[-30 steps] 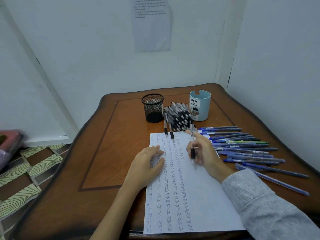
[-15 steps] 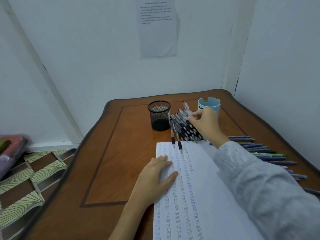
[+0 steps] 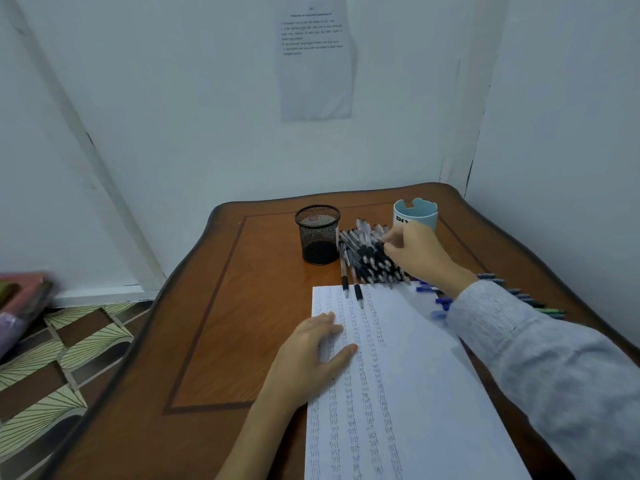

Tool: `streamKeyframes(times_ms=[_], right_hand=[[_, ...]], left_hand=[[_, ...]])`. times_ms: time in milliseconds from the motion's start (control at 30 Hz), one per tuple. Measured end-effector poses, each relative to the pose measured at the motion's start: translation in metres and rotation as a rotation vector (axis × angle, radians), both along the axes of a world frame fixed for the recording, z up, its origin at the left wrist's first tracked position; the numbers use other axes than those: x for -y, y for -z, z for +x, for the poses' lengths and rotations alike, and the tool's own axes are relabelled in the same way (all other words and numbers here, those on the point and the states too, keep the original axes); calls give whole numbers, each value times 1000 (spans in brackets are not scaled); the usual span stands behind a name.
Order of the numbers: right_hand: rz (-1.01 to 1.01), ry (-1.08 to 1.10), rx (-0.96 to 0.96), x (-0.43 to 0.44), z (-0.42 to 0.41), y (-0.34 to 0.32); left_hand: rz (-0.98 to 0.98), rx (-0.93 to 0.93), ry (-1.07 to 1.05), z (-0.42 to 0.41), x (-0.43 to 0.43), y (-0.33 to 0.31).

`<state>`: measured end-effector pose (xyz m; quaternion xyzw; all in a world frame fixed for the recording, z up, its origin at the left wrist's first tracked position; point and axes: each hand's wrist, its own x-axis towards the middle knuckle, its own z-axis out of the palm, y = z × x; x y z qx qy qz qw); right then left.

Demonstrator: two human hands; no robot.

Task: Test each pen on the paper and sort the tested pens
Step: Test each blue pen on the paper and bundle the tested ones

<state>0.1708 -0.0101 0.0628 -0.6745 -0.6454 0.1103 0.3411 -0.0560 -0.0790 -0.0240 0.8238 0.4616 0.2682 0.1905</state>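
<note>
A white paper (image 3: 415,393) with columns of small test marks lies on the wooden table (image 3: 242,323). My left hand (image 3: 311,355) rests flat on its left side, fingers spread, holding nothing. My right hand (image 3: 415,251) reaches over a pile of black pens (image 3: 363,261) beyond the paper, its thumb and fingertips pinched on a black pen at the top of the pile. Two black pens (image 3: 356,291) lie with their tips on the paper's far edge. Blue pens (image 3: 440,301) lie to the right, mostly hidden by my grey sleeve.
A black mesh pen cup (image 3: 318,233) stands left of the pile, and a light blue cup (image 3: 415,211) stands behind my right hand. Walls close in behind and to the right. A printed sheet (image 3: 313,57) hangs on the back wall. Patterned floor lies left.
My right hand stopped writing on the paper and carried its black pen forward to the black pile, where it now sits low on the pens. My left hand stayed on the paper.
</note>
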Motion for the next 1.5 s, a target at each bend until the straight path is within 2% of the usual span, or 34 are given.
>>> streamKeyframes(times_ms=[167, 267, 367, 433, 667, 933, 1200, 1267, 1400, 1500], right_hand=[[-142, -173, 24, 58, 16, -1], [-241, -281, 143, 91, 24, 16], [-320, -373, 389, 122, 29, 34], [-353, -400, 474, 139, 29, 44], [-321, -395, 462, 153, 38, 60], [-226, -353, 390, 161, 40, 72], [-97, -280, 487, 163, 35, 76], [0, -256, 476, 166, 34, 79], [340, -141, 408, 173, 33, 84], [380, -87, 268, 181, 32, 83]], left_hand=[[7, -16, -5, 1, 2, -4], [11, -34, 3, 1, 5, -5], [19, -52, 15, 0, 7, -7], [18, -68, 21, 1, 8, -7], [18, -113, 57, 2, 14, -11], [7, -215, 96, 0, 10, -6], [4, -298, 88, 1, 6, -4], [38, -289, 92, 1, 7, -3], [35, -299, 118, 0, 5, -3], [33, -320, 135, 0, 4, -3]])
